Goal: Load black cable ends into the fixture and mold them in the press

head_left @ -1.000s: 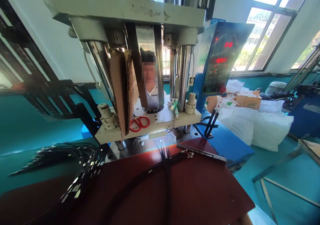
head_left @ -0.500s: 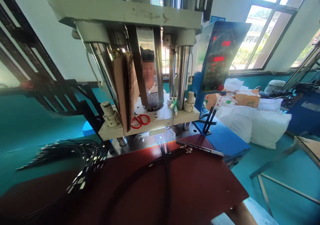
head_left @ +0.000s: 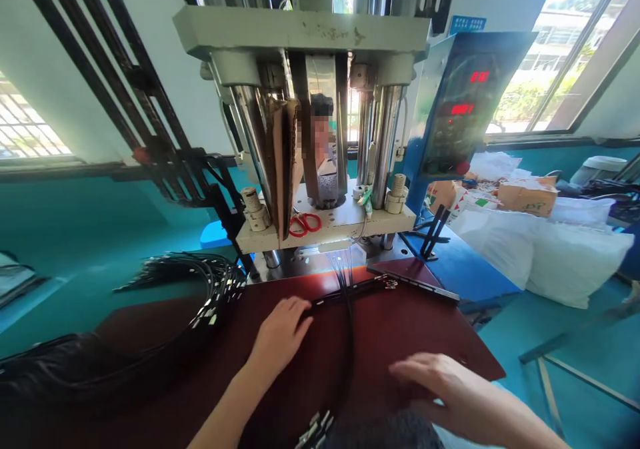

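My left hand [head_left: 283, 329] is at the left of a bundle of thin black cables [head_left: 363, 290] lying across the dark red board. Its fingers reach over the bundle with the thumb apart; whether they touch it is hard to see. My right hand [head_left: 430, 377] hovers over the board's right side, fingers loosely extended and a little blurred, holding nothing. Another strand of black cables [head_left: 349, 329] runs from under the press [head_left: 325, 232] toward me. Cable ends with light metal tips [head_left: 317, 429] lie at the board's near edge.
A large heap of black cables [head_left: 220, 279] curves along the left. Red-handled scissors [head_left: 305, 224] and folded cardboard [head_left: 284, 169] rest on the press plate. A metal bar [head_left: 415, 282] lies at the board's back right. The control box [head_left: 463, 102] stands right, near white sacks [head_left: 575, 256].
Both my hands have come into view over the board, the left one reaching the cable bundle. The view has turned somewhat to the left, so the press appears further right.
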Demonstrator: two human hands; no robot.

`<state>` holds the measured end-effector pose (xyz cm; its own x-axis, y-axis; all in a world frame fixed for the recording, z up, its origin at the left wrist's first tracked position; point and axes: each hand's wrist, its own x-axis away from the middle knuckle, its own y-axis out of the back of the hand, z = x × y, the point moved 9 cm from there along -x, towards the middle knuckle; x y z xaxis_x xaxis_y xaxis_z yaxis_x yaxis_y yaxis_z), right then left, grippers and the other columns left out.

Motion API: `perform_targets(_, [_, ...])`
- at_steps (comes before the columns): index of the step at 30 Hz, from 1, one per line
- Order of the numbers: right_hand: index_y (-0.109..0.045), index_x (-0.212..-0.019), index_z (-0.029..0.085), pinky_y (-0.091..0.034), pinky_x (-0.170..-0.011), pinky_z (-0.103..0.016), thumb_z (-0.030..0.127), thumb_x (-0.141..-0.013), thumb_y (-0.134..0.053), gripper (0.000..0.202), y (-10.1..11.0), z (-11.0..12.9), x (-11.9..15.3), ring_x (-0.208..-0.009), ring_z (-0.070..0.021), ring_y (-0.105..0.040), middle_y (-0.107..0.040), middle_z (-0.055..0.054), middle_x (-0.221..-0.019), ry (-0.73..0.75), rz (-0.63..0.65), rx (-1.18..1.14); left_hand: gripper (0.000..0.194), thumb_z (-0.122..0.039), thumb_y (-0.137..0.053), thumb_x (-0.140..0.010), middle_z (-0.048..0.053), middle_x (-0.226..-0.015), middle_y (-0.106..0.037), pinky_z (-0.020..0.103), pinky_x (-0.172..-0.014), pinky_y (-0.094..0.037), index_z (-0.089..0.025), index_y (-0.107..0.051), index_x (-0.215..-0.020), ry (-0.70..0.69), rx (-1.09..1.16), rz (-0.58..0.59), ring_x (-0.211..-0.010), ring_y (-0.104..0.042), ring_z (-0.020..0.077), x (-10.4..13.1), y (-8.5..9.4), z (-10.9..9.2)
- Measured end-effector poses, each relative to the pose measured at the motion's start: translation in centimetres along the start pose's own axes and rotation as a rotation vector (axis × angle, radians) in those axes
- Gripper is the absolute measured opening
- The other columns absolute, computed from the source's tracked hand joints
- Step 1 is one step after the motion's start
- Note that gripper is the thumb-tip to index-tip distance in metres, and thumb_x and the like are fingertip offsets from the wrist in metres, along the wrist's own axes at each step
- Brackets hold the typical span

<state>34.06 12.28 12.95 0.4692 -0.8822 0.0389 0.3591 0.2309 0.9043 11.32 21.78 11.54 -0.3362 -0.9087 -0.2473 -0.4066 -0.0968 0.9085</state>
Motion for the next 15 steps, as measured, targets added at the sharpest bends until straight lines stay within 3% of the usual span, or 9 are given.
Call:
perform_targets(2, [-0.049,-0.122,0.024,-0.041,-0.091,-0.028,0.007,-0.073,-0.045,0.052,-0.4,2.8,-3.1,-0.104,-0.0168,-0.052,-0.06,-0.004,-0.113,0.145,0.009,0.019,0.028,-0.027,-0.049,-0.082,0.008,-0.112,-0.056,0.035,-0.09,-0.042,-0.017,-0.055,-0.108,-0.048,-0.107,0.101,-0.104,-0.05,0.0226,-3.4,-2.3,-1.5])
perform_targets(5, [-0.043,-0.126,0.021,-0.03,-0.1,-0.04,0.006,-0.077,-0.044,0.051,-1.4,5.0,-6.6,-0.121,-0.0226,-0.036,-0.049,-0.009,-0.126,0.287,-0.054,0.196,0.04,-0.032,-0.053,-0.08,0.011,-0.114,-0.053,0.04,-0.088,-0.042,-0.016,-0.048,-0.117,-0.091,-0.23,0.178,-0.106,-0.047,0.0263,-6.1,-4.8,-3.1])
perform_targets(7, [-0.05,-0.117,0.019,-0.03,-0.098,-0.042,0.013,-0.083,-0.045,0.035,-2.6,5.6,-8.2,-0.116,-0.0236,-0.039,-0.054,-0.01,-0.116,0.367,-0.06,0.317,0.04,-0.031,-0.052,-0.081,0.012,-0.113,-0.052,0.041,-0.087,-0.042,-0.014,-0.046,-0.117,-0.12,-0.278,0.2,-0.106,-0.047,0.0275,-6.9,-5.9,-3.8])
perform_targets(11, [-0.058,-0.085,0.017,-0.033,-0.091,-0.04,0.016,-0.086,-0.044,0.014,-4.2,6.3,-10.2,-0.084,-0.0189,-0.051,-0.059,-0.004,-0.081,0.502,-0.054,0.527,0.025,-0.023,-0.042,-0.085,0.013,-0.104,-0.055,0.036,-0.082,-0.045,-0.01,-0.05,-0.105,-0.146,-0.298,0.277,-0.099,-0.052,0.0243,-7.5,-7.6,-4.5])
perform_targets(15, [-0.059,-0.078,0.018,-0.031,-0.09,-0.04,0.019,-0.082,-0.051,0.009,-4.2,7.0,-10.8,-0.085,-0.0192,-0.048,-0.057,-0.003,-0.079,0.629,-0.028,0.586,0.028,-0.011,-0.028,-0.086,0.015,-0.1,-0.056,0.035,-0.076,-0.047,-0.009,-0.051,-0.103,-0.154,-0.303,0.35,-0.094,-0.054,0.0242,-7.5,-8.3,-4.5])
